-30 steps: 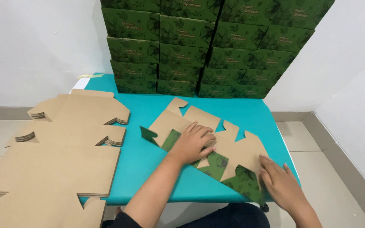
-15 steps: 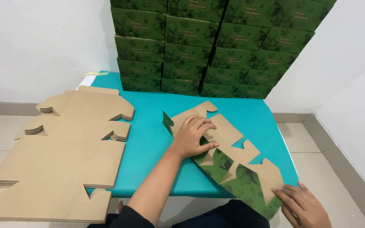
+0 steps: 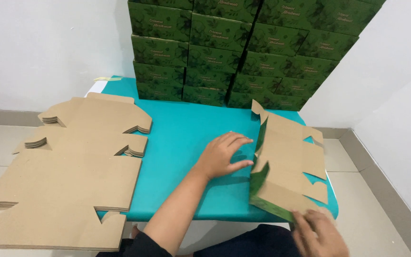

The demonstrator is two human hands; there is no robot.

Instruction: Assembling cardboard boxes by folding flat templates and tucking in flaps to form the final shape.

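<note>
Brown corrugated cardboard, die-cut with notched flaps and tabs, makes up the box blank point(image 3: 288, 164) lying at the right end of the teal-covered bench point(image 3: 186, 138); its printed green outer face shows along the folded left edge and at the near corner, which overhangs the bench's front edge. The left hand point(image 3: 222, 154) rests palm down on the smooth teal surface, its fingers point(image 3: 241, 164) spread apart with the tips touching the raised left fold of the blank. The right hand point(image 3: 317, 233) is at the blank's near corner, fingers slightly apart against the card; whether they pinch it I cannot tell. A thick stack of flat blanks point(image 3: 72, 162), plain brown side up, covers the bench's left end. Glossy dark green leaf-patterned finished boxes point(image 3: 243, 47) are piled in rows along the far edge against the white wall.
</note>
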